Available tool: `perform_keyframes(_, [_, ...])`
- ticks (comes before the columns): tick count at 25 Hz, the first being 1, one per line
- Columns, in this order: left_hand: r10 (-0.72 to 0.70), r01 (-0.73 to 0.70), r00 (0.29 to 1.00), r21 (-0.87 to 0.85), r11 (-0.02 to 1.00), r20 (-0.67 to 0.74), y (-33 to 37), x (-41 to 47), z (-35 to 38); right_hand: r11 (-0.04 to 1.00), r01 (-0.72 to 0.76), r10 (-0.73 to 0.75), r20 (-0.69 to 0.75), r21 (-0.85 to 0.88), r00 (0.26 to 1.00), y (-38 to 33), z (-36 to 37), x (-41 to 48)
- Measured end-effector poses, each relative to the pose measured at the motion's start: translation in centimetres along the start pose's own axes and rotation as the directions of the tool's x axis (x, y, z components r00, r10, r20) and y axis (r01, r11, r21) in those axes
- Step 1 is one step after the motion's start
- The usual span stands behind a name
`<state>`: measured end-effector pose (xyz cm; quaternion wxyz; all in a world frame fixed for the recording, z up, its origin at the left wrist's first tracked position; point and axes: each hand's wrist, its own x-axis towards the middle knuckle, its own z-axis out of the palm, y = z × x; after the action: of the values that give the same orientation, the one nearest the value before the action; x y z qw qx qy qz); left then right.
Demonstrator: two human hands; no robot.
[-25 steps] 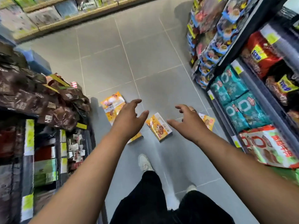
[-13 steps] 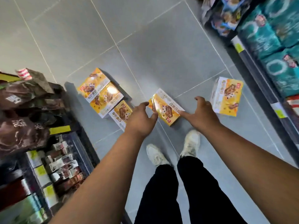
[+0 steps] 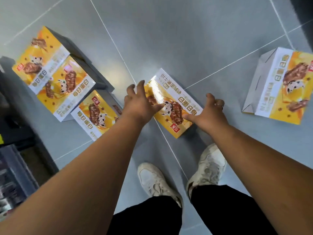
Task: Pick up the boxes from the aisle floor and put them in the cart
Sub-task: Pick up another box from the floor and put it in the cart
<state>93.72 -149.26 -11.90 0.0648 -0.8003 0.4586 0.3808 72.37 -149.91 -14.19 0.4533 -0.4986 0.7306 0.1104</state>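
- While the flat yellow-and-white cardboard snack box (image 3: 171,99) lay face-up on the grey tiled floor (image 3: 194,34), just ahead of the white shoes (image 3: 155,180), it sat between the two hands and touched both.
- Its long axis ran diagonally, with the far end leaning left and the near end right. The printed face was upside down to the wearer.
- The left hand (image 3: 138,104) rested on the far-left long edge, fingers spread and nearly straight, thumb laid across the top face.
- The right hand (image 3: 210,112) met the near-right long edge, thumb stretched onto the face and fingers bent over the side. Whether they gripped could not be told.
- Both hands were about equally near, so the lift probably called for a squeeze inward across the short axis.
- The cart was out of view.
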Motion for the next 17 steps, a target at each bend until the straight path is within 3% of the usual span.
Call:
perform_keyframes(3, [-0.129, 0.132, 0.991, -0.063, 0.989, 0.047, -0.8, 4.8, 2.9, 0.998, -0.048, 0.048, 0.004, 0.042, 0.999, 0.9, 2.9, 3.9])
perform_keyframes(7, [-0.226, 0.263, 0.962, -0.281, 0.923, 0.156, -2.2, 7.7, 4.9, 0.977, -0.085, 0.075, 0.059, 0.194, 0.995, 1.5, 5.3, 6.6])
perform_keyframes(17, [-0.181, 0.176, 0.983, -0.376, 0.91, 0.022, 1.7, -1.8, -1.7, 0.981, -0.028, 0.036, -0.037, 0.193, 0.999, -0.6, -1.2, -2.2])
